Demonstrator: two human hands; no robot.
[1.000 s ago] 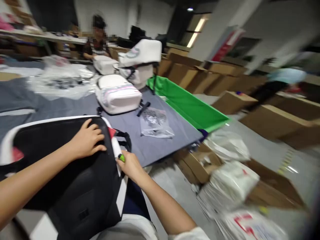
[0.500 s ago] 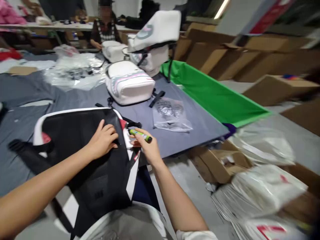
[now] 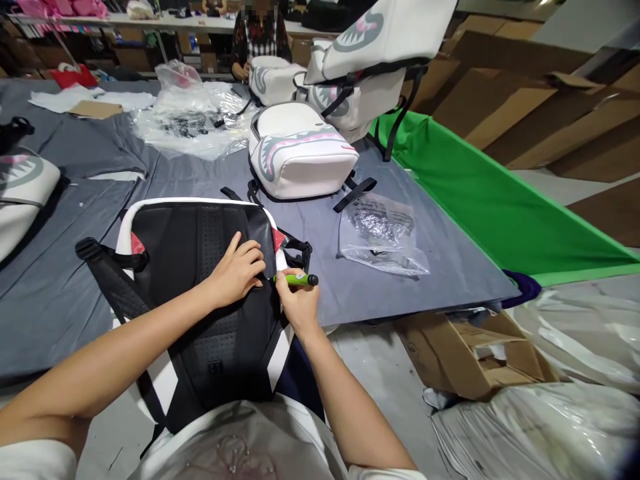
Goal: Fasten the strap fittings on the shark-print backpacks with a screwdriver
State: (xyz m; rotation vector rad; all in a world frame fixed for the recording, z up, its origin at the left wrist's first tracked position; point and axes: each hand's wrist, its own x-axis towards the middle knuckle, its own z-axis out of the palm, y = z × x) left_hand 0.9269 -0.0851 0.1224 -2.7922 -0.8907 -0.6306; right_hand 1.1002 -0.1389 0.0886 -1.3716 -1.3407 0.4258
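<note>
A black-backed backpack (image 3: 185, 240) with white edges lies back-side up in front of me, its lower end at my lap. My left hand (image 3: 239, 272) rests on the black panel near its right side, fingers apart and slightly bent, holding nothing. In my right hand (image 3: 300, 303) is a green marker pen (image 3: 296, 280) with a black end, lying roughly level. Its tip points left at the backpack's right edge, close to my left fingertips; whether it touches is too small to tell. Black straps (image 3: 107, 267) hang at the backpack's sides, near red corner patches (image 3: 279, 239).
Beyond it, a white shark-mouth backpack (image 3: 305, 153) lies on the grey-covered table (image 3: 380, 293), with more stacked behind. A clear plastic bag (image 3: 383, 233) and crumpled plastic (image 3: 200, 113) lie there too. Green cloth (image 3: 500, 207) and cardboard boxes (image 3: 465, 353) stand right. A person (image 3: 260, 40) sits opposite.
My view has shifted left, so the scene sits further right. The right hand with the marker pen has come nearer my left hand, and the pen has turned more level.
</note>
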